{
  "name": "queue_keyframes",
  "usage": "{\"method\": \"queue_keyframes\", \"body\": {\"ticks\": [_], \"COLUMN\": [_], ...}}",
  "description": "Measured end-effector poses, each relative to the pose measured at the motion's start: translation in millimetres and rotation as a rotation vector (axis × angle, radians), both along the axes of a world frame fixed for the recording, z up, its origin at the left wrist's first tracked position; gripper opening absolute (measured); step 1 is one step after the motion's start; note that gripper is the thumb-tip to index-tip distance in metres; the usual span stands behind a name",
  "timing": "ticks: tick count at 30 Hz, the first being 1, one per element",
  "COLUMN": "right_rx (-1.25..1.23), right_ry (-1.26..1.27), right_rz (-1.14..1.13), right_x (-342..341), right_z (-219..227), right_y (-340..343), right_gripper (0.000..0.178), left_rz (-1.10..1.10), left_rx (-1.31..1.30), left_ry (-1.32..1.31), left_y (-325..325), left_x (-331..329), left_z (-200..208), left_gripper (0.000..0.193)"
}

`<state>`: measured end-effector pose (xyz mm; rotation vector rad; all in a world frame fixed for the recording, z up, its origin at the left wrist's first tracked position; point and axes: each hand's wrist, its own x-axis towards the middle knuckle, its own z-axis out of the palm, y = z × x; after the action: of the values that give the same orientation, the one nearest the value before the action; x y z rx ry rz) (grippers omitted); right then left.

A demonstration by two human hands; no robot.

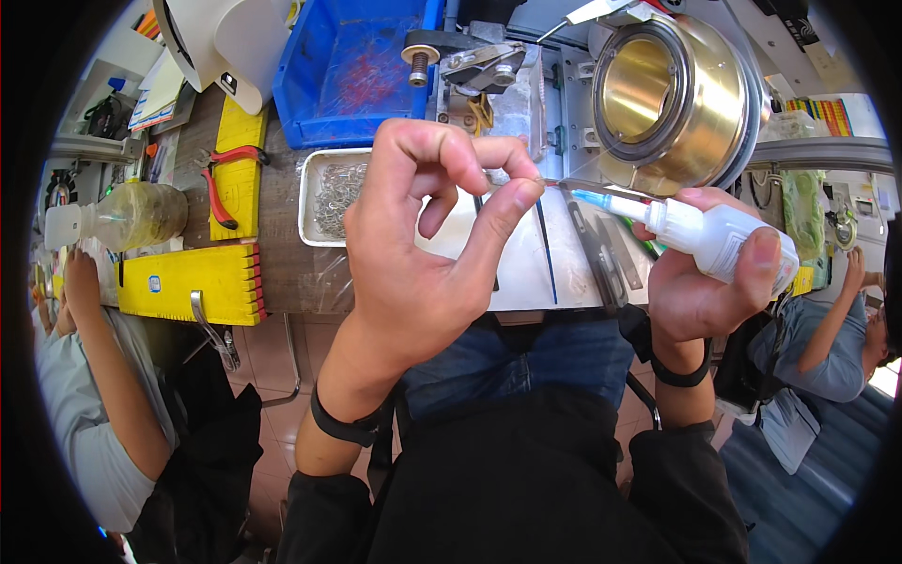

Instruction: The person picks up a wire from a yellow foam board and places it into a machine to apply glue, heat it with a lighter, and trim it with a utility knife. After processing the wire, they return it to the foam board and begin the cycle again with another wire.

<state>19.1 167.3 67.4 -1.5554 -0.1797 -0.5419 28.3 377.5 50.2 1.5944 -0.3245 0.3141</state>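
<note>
My left hand (423, 235) is raised over the bench, thumb and forefinger pinched together. What sits between those fingertips is too small to make out. My right hand (700, 282) is wrapped round a white squeeze bottle (719, 240), tilted so that its blue dispensing tip (590, 198) points left at the pinched fingertips. A thin dark metal strip (615, 191) runs beside the tip between both hands; I cannot tell which hand holds it. Left of my left hand, a white tray (307, 211) holds many small metal pieces, partly hidden by that hand.
A blue bin (299, 103) and a metal fixture (484, 66) stand at the back, a brass cylinder (700, 103) at the back right. Red-handled pliers (218, 183) and yellow holders (188, 282) lie left, near a clear bottle (141, 214). Co-workers sit on both sides.
</note>
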Motion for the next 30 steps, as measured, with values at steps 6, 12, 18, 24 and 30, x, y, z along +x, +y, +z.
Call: {"method": "queue_keyframes", "body": {"ticks": [6, 12, 18, 24, 30], "right_rx": [-0.011, 0.01, 0.027, 0.133, -0.413], "right_ry": [0.009, -0.001, -0.044, 0.427, 0.688], "right_rz": [-0.028, -0.037, -0.078, 0.235, 0.447], "right_x": [-1.4, -0.9, -4.9, -43.2, -55.2], "right_z": [-0.2, 2.2, -2.5, 21.4, 24.9], "right_y": [0.1, 2.0, 1.6, -2.7, -2.3], "right_gripper": [0.053, 0.053, 0.062, 0.033, 0.029], "left_rz": [-0.007, -0.008, -0.016, -0.028, 0.054], "left_rx": [-0.015, 0.003, -0.004, -0.005, 0.053], "left_ry": [0.029, 0.021, 0.005, 0.033, -0.076], "left_y": [-0.4, 0.4, -1.6, -2.9, -7.4], "left_x": [-0.1, 0.5, 4.3, 2.8, 0.4], "left_z": [0.1, -0.9, 1.2, -0.2, -2.8], "left_gripper": [0.037, 0.037, 0.036, 0.035, 0.028]}}
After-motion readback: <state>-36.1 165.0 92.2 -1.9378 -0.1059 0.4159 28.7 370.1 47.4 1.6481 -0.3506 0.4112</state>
